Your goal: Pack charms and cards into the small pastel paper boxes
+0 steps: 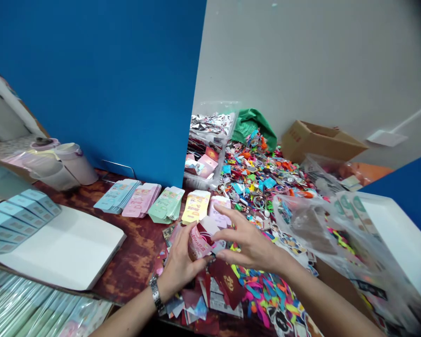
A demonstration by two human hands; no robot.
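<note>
My left hand [178,267], with a metal watch on its wrist, is shut on a pink paper packet [199,244] above the table. My right hand [249,244] is just to the right, its fingers spread and their tips at the packet's right end. Directly behind the hands stand a yellow card stack [195,207] and a lilac card stack [219,210]. A dark red folder with a gold emblem [227,285] lies beneath my right wrist, among paper scraps. The packet's lower side is hidden by my fingers.
Blue [117,195], pink [141,199] and green card stacks [166,204] line the reddish wooden table [135,248]. A white tray [66,248] is at left. Colourful scraps [259,178] heap up at right, beside a plastic bag [310,229], a plastic bin [206,150] and a cardboard box [319,141].
</note>
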